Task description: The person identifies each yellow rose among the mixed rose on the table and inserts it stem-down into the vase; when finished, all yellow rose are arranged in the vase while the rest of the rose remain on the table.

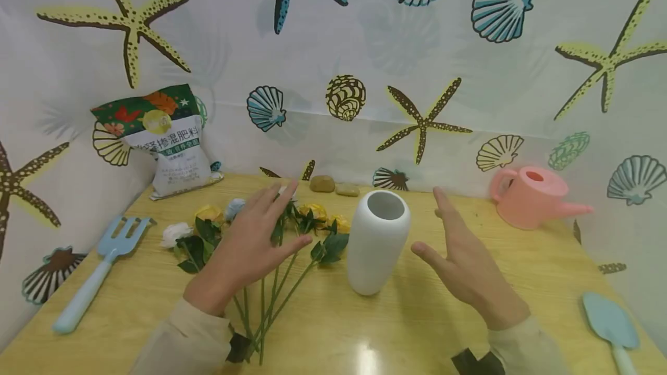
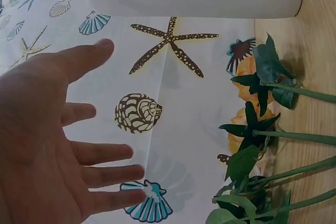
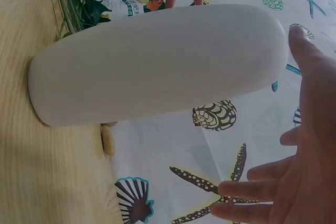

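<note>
1. Both sleeves sit closest to the lens at 6 o'clock of the head view, and from them the left hand (image 1: 250, 247) and the right hand (image 1: 466, 265) reach up-frame with their fingers straight and spread, holding nothing.
2. Wooden table (image 1: 521, 282) carries everything; the white vase (image 1: 376, 242) stands upright near its middle, long axis vertical, open mouth pointing up toward 12 o'clock.
3. From the right hand, the vase lies at 9 o'clock, near but apart, with a clear gap to the thumb; the right wrist view shows the same gap between the fingers (image 3: 252, 190) and the vase wall.
4. From the left hand, the vase lies at 3 o'clock, also apart. I judge the two hands about equally near it, the right perhaps a little nearer.
5. Flowers (image 1: 292, 230) lie flat under the left hand, stems running from 6 o'clock up to blooms at 12 o'clock, their long axis roughly along the forearm; whether the palm touches them I cannot tell.
6. Leaves at the right edge of the bunch lie just beside the vase's left wall, at its 9 o'clock.
</note>
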Demonstrator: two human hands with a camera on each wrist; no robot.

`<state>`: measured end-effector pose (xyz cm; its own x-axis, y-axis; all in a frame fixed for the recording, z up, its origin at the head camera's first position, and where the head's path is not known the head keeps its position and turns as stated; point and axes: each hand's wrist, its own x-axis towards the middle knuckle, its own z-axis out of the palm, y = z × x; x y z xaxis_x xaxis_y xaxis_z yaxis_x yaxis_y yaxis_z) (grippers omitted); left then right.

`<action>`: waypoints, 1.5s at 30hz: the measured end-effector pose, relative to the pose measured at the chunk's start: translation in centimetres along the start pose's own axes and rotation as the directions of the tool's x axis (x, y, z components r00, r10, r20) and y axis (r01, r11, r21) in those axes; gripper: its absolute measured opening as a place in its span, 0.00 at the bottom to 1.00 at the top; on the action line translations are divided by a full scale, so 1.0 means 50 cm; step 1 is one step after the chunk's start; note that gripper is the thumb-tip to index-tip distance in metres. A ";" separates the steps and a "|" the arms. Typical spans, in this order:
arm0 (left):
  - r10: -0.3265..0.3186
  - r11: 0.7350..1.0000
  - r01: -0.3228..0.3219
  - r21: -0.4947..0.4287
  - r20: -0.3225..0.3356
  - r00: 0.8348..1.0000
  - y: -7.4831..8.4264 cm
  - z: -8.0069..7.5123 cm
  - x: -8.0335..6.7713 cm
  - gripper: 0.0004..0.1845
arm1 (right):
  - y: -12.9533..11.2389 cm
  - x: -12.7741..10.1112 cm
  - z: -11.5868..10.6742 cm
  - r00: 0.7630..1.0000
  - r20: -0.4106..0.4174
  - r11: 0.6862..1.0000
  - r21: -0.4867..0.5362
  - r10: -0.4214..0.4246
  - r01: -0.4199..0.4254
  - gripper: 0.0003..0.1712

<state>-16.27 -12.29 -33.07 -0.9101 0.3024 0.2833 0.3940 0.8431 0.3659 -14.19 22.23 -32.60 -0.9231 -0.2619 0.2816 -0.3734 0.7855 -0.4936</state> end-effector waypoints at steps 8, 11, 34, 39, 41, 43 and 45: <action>-0.087 0.981 0.118 -0.154 0.194 0.977 0.007 0.038 0.008 0.34 | 0.004 0.010 0.048 0.982 -0.122 0.931 0.318 -0.147 0.179 0.46; -0.101 0.979 0.138 -0.149 0.230 0.968 0.002 0.062 0.014 0.31 | 0.000 0.011 0.061 0.975 -0.152 0.917 0.342 -0.161 0.205 0.44; -0.046 0.979 0.119 -0.163 0.395 0.918 -0.012 0.124 0.008 0.24 | -0.025 0.008 0.092 0.976 -0.195 0.880 0.443 -0.092 0.171 0.45; -0.037 0.974 0.122 -0.192 0.397 0.917 -0.012 0.127 0.008 0.24 | -0.029 0.010 0.094 0.971 -0.220 0.897 0.403 -0.099 0.183 0.42; -0.032 0.973 0.118 -0.196 0.395 0.918 -0.012 0.129 0.009 0.24 | -0.029 0.011 0.094 0.966 -0.234 0.901 0.388 -0.109 0.196 0.41; -0.034 0.974 0.119 -0.194 0.394 0.919 -0.012 0.132 0.009 0.24 | -0.030 0.011 0.095 0.965 -0.239 0.903 0.381 -0.112 0.200 0.42; -0.039 0.976 0.119 -0.182 0.393 0.919 -0.011 0.134 0.008 0.24 | -0.030 0.012 0.096 0.963 -0.243 0.903 0.378 -0.115 0.203 0.41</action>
<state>-17.69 -9.65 -39.10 -0.9018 0.4199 -0.1021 0.2996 0.7778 0.5524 -14.61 18.23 -35.63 -0.8239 -0.2065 0.5278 -0.5596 0.4442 -0.6997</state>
